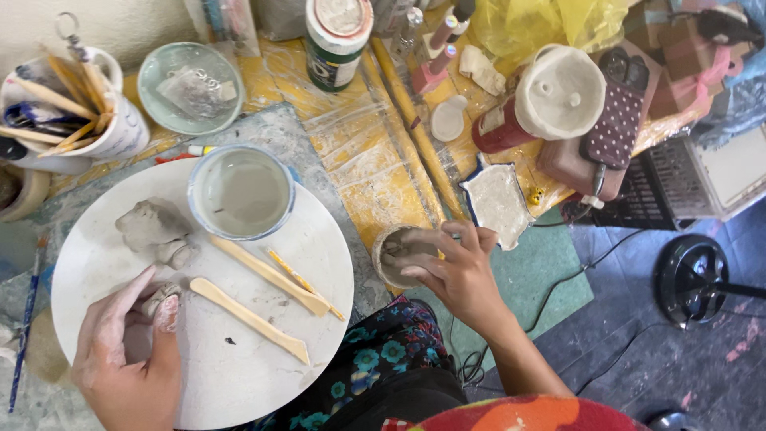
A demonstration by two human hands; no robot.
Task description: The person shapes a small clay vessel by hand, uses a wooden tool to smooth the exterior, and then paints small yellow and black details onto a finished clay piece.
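Two hands show in my view. My left hand (128,351) rests on the round white board (239,375), its grip closed around a small lump of clay (159,299) pinched between thumb and fingers, at the board's near left edge. My right hand (455,267) reaches off the board to the right, fingertips dipping into a small clay-smeared pot (395,255) at the table's edge; its fingers are loosely curled there, and I cannot tell whether they pinch anything inside.

Just above the left hand lies a larger grey clay piece (155,231). Two wooden modelling tools (255,319) lie slanted across the board's middle, with a thin yellow stick (299,281) beside them. A cup of cloudy water (241,191) stands at the board's top.

On the table (359,152), covered in yellow plastic and stained grey, I see a mug of brushes (80,112) at far left, a pale green bowl (190,86), a paint jar (337,40) and a white clay pot (558,92). Dark floor (638,343) with cables shows at right.
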